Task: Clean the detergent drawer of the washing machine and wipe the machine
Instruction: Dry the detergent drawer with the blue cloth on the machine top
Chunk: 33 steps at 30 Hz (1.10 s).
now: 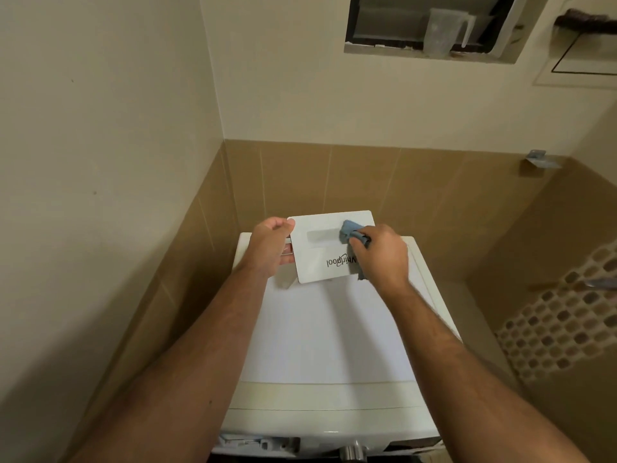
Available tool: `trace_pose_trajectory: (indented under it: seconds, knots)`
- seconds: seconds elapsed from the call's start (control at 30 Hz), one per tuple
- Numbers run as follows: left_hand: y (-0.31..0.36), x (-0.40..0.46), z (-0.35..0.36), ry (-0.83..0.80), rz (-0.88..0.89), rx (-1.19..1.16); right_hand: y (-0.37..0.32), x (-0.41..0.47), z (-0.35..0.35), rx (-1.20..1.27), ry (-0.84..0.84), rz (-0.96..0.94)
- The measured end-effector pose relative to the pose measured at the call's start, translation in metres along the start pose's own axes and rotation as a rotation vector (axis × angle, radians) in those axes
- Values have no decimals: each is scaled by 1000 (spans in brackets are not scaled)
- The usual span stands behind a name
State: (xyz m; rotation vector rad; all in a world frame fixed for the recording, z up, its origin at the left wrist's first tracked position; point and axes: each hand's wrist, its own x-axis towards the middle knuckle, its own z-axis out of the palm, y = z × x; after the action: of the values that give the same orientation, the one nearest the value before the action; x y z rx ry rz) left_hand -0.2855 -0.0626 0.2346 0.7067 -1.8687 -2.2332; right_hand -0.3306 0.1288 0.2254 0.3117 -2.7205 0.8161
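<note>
The white detergent drawer (320, 259) is out of the machine and held above the washing machine's white top (330, 332), its front panel facing me with the brand name upside down. My left hand (270, 248) grips the drawer's left edge, thumb on the front. My right hand (380, 255) holds a blue-grey cloth (350, 230) bunched in its fingers and presses it against the right end of the panel's recessed handle. The drawer's compartments are hidden behind the panel.
The machine stands in a corner, with a beige wall (100, 195) at the left and brown tiles (334, 175) behind. The open drawer slot (253, 442) and a knob (350, 451) show at the front. A clear plastic jug (444, 31) stands in a wall niche.
</note>
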Motion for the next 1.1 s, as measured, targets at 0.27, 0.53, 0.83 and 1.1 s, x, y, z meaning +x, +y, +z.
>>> trace_pose_trajectory:
  seconds: [0.27, 0.53, 0.83, 1.1]
  knots:
    - [-1, -7, 6, -48, -44, -40, -59, -8, -6, 427, -61, -64]
    - [5, -14, 3, -115, -111, -124, -83, -5, 12, 47, -197, -257]
    - [11, -11, -7, -167, -246, -161, -89, -16, 7, -250, -280, -429]
    - [11, -10, -1, -41, -216, -14, -84, -29, 7, -230, -310, -487]
